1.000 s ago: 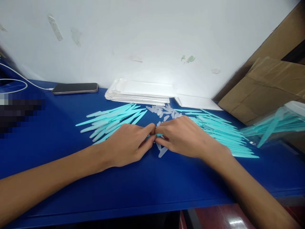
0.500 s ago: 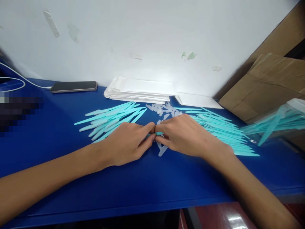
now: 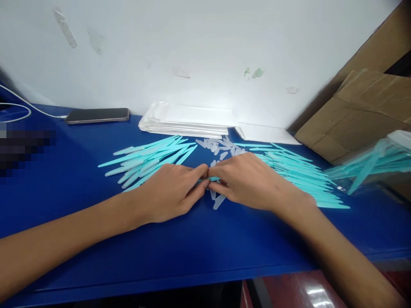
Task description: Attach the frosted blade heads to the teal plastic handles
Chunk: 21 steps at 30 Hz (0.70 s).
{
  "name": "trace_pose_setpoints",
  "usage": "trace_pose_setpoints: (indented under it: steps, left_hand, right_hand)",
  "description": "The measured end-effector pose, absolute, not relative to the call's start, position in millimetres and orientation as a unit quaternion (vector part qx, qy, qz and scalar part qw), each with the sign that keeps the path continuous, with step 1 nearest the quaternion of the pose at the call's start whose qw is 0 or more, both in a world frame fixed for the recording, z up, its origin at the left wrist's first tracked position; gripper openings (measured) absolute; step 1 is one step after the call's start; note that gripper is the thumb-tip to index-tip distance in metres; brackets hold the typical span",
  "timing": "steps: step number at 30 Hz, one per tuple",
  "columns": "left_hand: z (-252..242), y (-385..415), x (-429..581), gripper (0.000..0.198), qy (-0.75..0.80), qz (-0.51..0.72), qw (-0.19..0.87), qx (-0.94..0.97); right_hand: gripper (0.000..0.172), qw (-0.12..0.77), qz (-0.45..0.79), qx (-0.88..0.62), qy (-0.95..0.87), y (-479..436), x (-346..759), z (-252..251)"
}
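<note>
My left hand [image 3: 171, 192] and my right hand [image 3: 247, 182] meet fingertip to fingertip over the blue table [image 3: 192, 248], both pinched on one thin teal plastic stick [image 3: 212, 179] that shows only between the fingers. A pile of capped teal sticks [image 3: 147, 158] lies just beyond my left hand. A larger pile of bare teal sticks [image 3: 302, 179] fans out to the right of my right hand. Small translucent caps [image 3: 220, 147] are scattered behind the hands, and one cap [image 3: 219, 202] lies just below the fingers.
A stack of white flat packets [image 3: 189, 119] lies against the wall, with another white packet [image 3: 266, 134] beside it. A phone [image 3: 96, 115] with a white cable rests at the back left. Cardboard boxes [image 3: 362, 111] and a clear bag of teal sticks [image 3: 372, 164] crowd the right.
Both hands stay pinched together on the stick; the view has shifted very slightly, nothing else has moved.
</note>
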<state>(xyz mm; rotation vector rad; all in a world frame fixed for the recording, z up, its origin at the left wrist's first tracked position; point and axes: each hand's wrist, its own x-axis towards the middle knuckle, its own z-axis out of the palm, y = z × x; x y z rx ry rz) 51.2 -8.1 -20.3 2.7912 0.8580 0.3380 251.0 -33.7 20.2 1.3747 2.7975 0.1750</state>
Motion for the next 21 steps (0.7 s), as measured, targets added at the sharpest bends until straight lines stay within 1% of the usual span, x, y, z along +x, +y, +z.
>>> trace_pose_setpoints:
  steps: [21]
  left_hand:
    - [-19.4, -9.1, 50.0, 0.023, 0.292, 0.104, 0.093, 0.946]
  right_hand:
    - [0.026, 0.014, 0.053, 0.439, 0.897, -34.8, 249.9, 22.8]
